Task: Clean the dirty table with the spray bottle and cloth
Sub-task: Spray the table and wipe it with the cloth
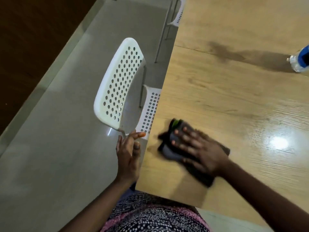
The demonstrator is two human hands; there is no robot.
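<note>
A dark cloth (172, 152) with a bit of green at its far end lies flat on the wooden table (225, 97) near the table's left corner. My right hand (195, 148) presses on it with spread, straight fingers; the cloth and hand are motion-blurred. My left hand (127, 153) hangs open just off the table's left edge, fingers relaxed, holding nothing. A clear bottle (300, 60) with a blue label stands at the far right edge of the view, partly cut off. A darker smear (224, 51) marks the table between the bottle and the far left edge.
A white perforated chair (117, 86) stands tucked against the table's left side, close to my left hand. A second white chair (177, 15) sits farther along that side. Grey floor (58, 131) stretches left.
</note>
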